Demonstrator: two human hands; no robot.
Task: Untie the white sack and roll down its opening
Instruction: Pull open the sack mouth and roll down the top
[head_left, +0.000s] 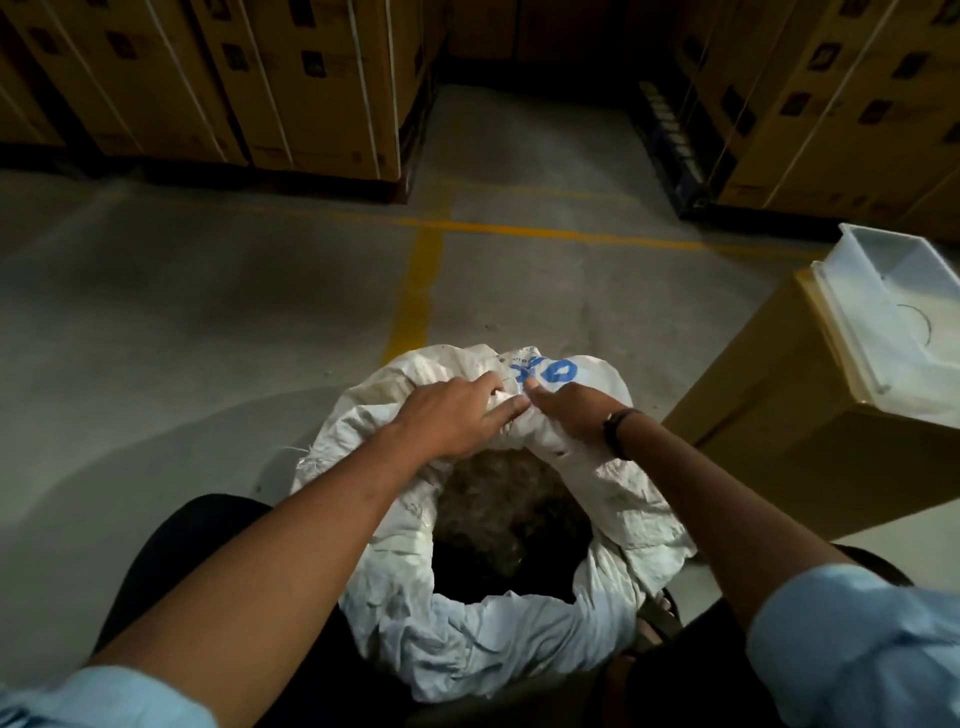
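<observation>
A white woven sack (483, 639) with blue lettering stands on the floor between my knees. Its mouth is open and the fabric is bunched into a thick rolled rim around dark, fibrous contents (511, 519). My left hand (457, 418) and my right hand (569, 410) meet at the far side of the rim, both gripping the folded cloth, fingertips almost touching. A dark band circles my right wrist.
A tall cardboard box (789, 431) stands close on the right with a clear plastic tub (898, 312) on top. Stacked cartons on pallets (291, 88) line the back left and back right. Yellow lines (415, 296) mark the grey concrete floor ahead.
</observation>
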